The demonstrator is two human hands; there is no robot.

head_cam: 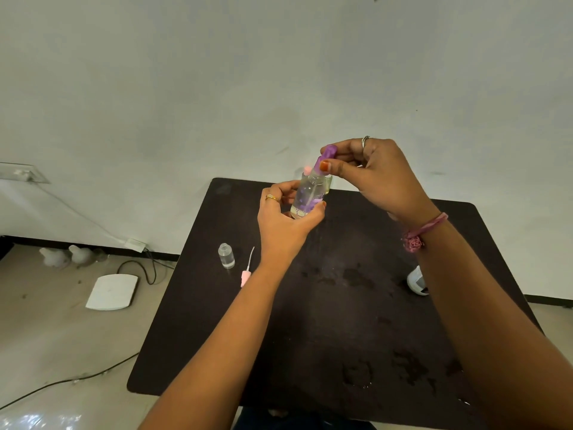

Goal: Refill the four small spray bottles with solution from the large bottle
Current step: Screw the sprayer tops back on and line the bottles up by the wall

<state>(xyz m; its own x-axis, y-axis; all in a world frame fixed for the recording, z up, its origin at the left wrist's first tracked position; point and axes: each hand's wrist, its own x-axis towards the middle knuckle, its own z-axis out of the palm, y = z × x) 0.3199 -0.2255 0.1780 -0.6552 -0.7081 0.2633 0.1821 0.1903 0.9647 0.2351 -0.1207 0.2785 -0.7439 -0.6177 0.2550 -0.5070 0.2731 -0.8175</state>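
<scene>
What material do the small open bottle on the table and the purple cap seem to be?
Small open bottle: clear glass or hard plastic, glossy; the dark table shows through it, and which one I cannot tell. Purple cap, pinched by the right hand: opaque plastic, probably, with a smooth, even colour.

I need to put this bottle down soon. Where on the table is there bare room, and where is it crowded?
The near middle of the dark table, between the two forearms, is bare, though it looks blotched. Crowded spots: the left edge holds the small open bottle and the pink sprayer; a white object sits by the right forearm.
</scene>
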